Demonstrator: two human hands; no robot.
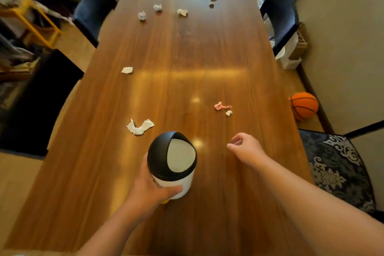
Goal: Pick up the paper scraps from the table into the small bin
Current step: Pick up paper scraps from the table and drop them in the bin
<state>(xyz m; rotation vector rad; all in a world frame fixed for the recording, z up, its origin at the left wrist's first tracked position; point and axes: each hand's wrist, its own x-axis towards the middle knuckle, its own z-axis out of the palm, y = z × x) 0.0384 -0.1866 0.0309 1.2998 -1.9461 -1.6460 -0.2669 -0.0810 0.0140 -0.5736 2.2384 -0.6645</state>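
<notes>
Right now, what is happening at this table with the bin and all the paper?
A person is clearing paper scraps from a wooden table. The left hand grips a small white bin with a black swing lid. The right hand hovers loosely curled and empty, closest to a pink scrap. A white torn scrap lies beside the bin, and more lie at the far end.

Inspection for legible markings: none found. The small bin [172, 164] that my left hand [149, 189] holds carries no readable label, the paper scraps [140, 127] show no print, and the worktop [187, 58] bears no text.
</notes>
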